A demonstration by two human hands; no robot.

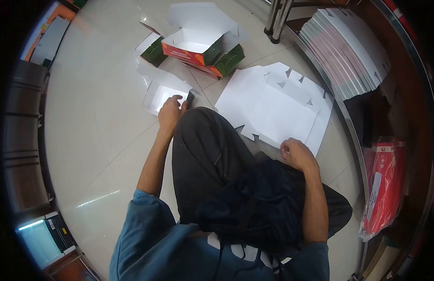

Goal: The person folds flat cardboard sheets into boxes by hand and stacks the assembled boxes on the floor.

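My left hand (170,114) is closed on the near right side of a small open cardboard box (154,96), white inside, which stands on the floor beyond my knee. Its lid flap leans back, away from me. My right hand (299,154) has its fingers curled in at the near edge of flat, unfolded white box sheets (268,103). These overlap on the floor and have cut notches along their edges. Whether the right fingers pinch anything is hidden.
Folded red and green boxes (186,56) stand open ahead on the tiled floor (100,103). A metal-edged shelf at right holds a stack of flat sheets (345,51) and a red plastic-wrapped packet (385,182). Dark cabinets (25,136) line the left.
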